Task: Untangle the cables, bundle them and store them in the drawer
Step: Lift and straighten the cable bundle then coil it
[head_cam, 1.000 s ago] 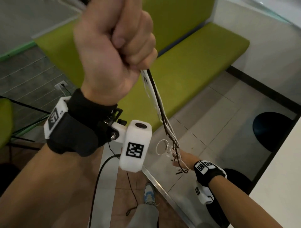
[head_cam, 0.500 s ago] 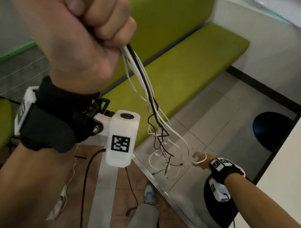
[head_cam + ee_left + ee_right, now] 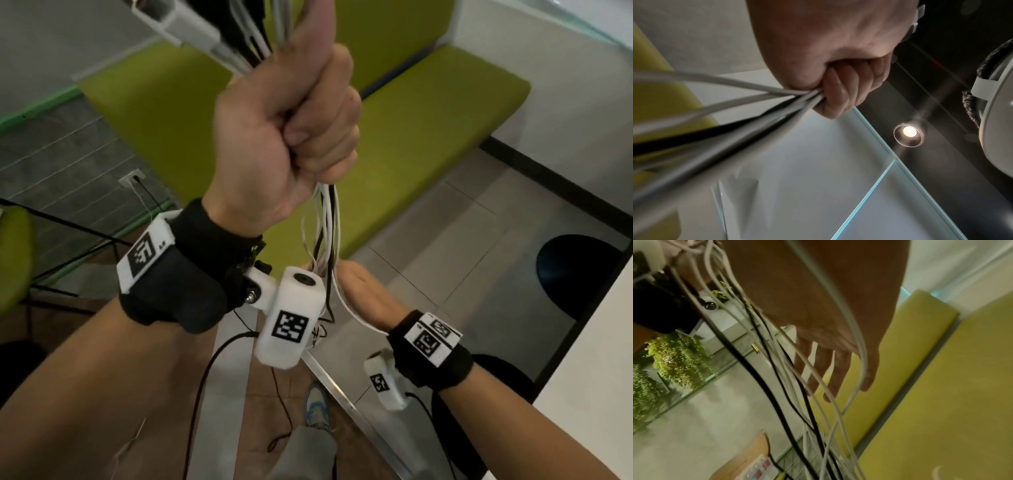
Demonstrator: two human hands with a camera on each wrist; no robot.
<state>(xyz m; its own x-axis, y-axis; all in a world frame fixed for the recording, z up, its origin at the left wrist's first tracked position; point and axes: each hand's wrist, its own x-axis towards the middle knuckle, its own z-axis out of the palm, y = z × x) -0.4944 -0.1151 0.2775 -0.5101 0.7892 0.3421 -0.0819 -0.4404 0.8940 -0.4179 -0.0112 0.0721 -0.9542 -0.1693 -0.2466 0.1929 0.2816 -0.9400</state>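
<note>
The step in hand is judged to be untangling; bundling and storing are not yet done, and no drawer is visible. The left hand [image 3: 284, 137], raised high as a fist, is clamped on the bunch of thin white and black cables [image 3: 325, 219], which hang slack from it over the grey tiled floor [image 3: 479, 240], near the green padded bench [image 3: 411, 113]. The right hand [image 3: 830, 344] sits lower among the strands, fingers [image 3: 840, 369] straight and spread apart, gripping nothing. The next move calls for combing the fingers downward to separate crossed strands.
</note>
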